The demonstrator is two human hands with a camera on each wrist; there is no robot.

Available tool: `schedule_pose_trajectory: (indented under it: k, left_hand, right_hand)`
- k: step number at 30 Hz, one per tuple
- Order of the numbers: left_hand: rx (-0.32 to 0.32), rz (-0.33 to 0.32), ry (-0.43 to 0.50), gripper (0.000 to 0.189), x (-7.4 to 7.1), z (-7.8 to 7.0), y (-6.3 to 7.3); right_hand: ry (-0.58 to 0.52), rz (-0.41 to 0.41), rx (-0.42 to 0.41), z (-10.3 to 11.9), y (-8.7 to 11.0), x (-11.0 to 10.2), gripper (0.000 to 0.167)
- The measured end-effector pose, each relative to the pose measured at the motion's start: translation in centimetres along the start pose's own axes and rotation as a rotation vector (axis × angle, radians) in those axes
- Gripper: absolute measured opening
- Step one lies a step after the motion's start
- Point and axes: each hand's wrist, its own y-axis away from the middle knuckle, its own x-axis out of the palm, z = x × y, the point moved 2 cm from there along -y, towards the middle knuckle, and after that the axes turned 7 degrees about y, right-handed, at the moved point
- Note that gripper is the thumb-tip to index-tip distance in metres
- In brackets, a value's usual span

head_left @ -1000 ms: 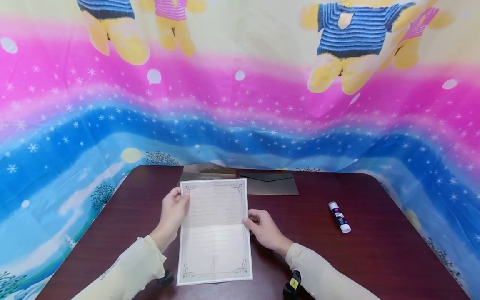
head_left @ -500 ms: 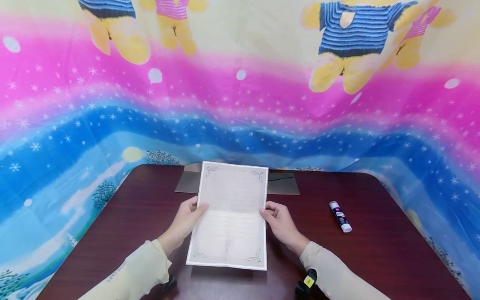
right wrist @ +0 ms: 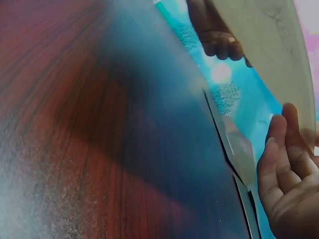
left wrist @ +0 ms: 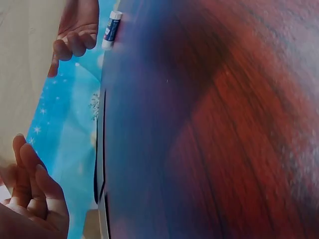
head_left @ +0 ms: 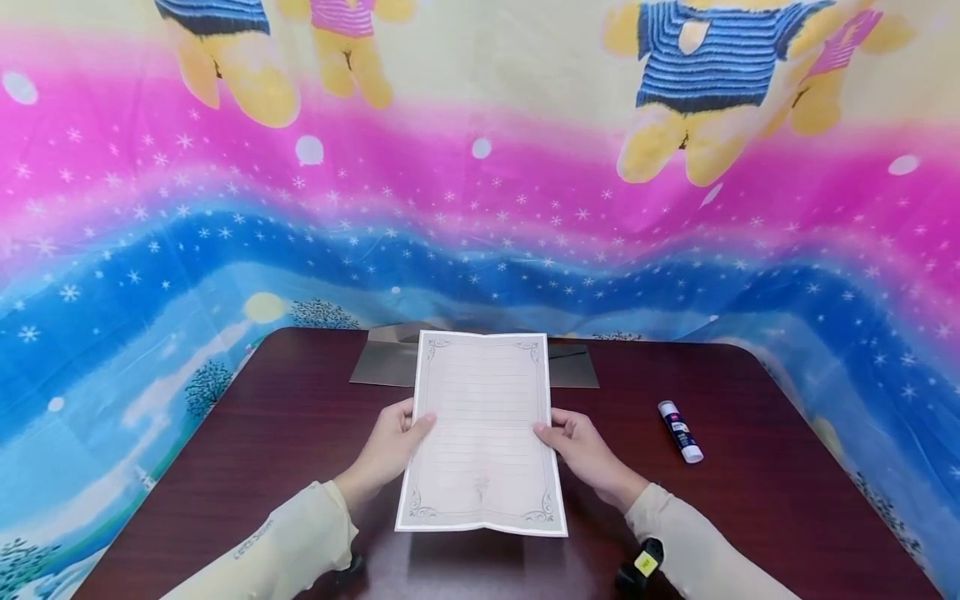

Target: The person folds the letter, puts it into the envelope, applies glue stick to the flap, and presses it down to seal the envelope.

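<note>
A sheet of lined letter paper [head_left: 482, 450] with ornate corners and a crease across its middle is held up off the table, tilted toward me. My left hand [head_left: 386, 446] pinches its left edge, thumb in front and fingers behind. On the opposite edge my right hand [head_left: 585, 450] pinches the sheet in the same way. Both wrist views show the fingers of the left hand [left wrist: 37, 189] and the right hand [right wrist: 291, 174] behind the paper [right wrist: 274, 45]. Two grey envelopes lie behind the sheet, partly hidden: a left envelope [head_left: 382, 362] and a right envelope [head_left: 573, 371].
A glue stick [head_left: 680, 432] lies on the right side of the dark red wooden table [head_left: 750, 500]. The left envelope's flap stands open at the table's far edge. A printed curtain [head_left: 480, 208] hangs behind the table.
Both hands have carried the letter paper to the right and raised it off the table. My left hand has shifted lower along its edge. The envelopes and glue stick have stayed put.
</note>
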Motion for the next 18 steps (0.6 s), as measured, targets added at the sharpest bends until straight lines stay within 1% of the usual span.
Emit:
schedule_pose_trajectory:
  k: [2,4,9,11,14,15,18]
  left_hand:
    - [0.003,0.022,0.008,0.04,0.2,-0.1,0.1]
    - [0.01,0.059,0.021,0.041,0.3,-0.2,0.2]
    - [0.018,0.169,0.069,0.043,0.2,-0.6,0.7]
    - [0.006,0.211,0.09,0.044,0.3,-0.8,0.8]
    - [-0.026,0.254,0.117,0.045,0.3,-1.0,0.8]
    - [-0.039,0.261,0.127,0.045,0.4,-1.0,0.8]
    - [-0.084,0.253,0.163,0.045,0.4,-1.0,0.8]
  right_hand:
    - [-0.023,0.029,0.011,0.1,0.2,-0.2,0.05]
    - [-0.058,0.051,0.019,0.1,0.5,-0.5,0.051]
    - [-0.168,0.106,0.033,0.2,1.2,-1.3,0.056]
    - [-0.208,0.116,0.04,0.2,1.4,-1.6,0.056]
    - [-0.251,0.119,0.055,0.3,1.7,-2.0,0.056]
    - [-0.262,0.122,0.058,0.3,1.7,-2.0,0.056]
    - [-0.289,0.133,0.065,0.2,1.9,-2.2,0.052]
